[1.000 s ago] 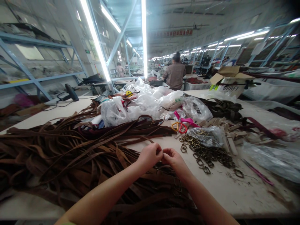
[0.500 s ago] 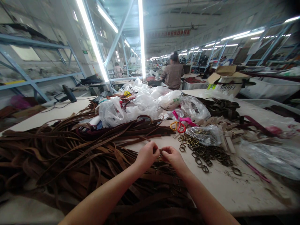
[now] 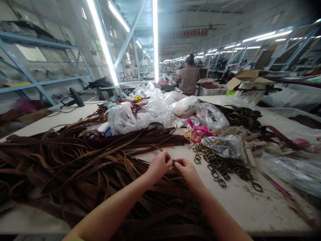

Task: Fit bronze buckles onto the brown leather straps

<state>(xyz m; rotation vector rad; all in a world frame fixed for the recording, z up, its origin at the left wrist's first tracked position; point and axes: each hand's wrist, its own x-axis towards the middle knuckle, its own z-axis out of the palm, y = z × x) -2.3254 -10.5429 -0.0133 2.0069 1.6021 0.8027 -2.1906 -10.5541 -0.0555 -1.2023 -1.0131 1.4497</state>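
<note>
My left hand (image 3: 160, 164) and my right hand (image 3: 185, 168) meet fingertip to fingertip over the table, both closed in a pinch. Between them shows the small dark brown end of a leather strap (image 3: 173, 162); most of it is hidden by my fingers. A metal glint just below looks like a buckle, too small to be sure. Brown leather straps (image 3: 82, 167) lie heaped below and left of my hands. To the right of my right hand is a pile of brass-coloured metal buckles (image 3: 213, 164), partly under a clear plastic bag (image 3: 223, 145).
Scissors with yellow and red handles (image 3: 193, 135) lie beyond my hands, near white plastic bags (image 3: 160, 110). Pink-handled scissors (image 3: 278, 185) rest at the right. A cardboard box (image 3: 247, 88) stands at the back right. A person (image 3: 189, 78) is farther off, back turned.
The whole view has shifted slightly, so things appear a little farther right. My hands stay pinched together, with the right fingers slightly turned around the strap end.
</note>
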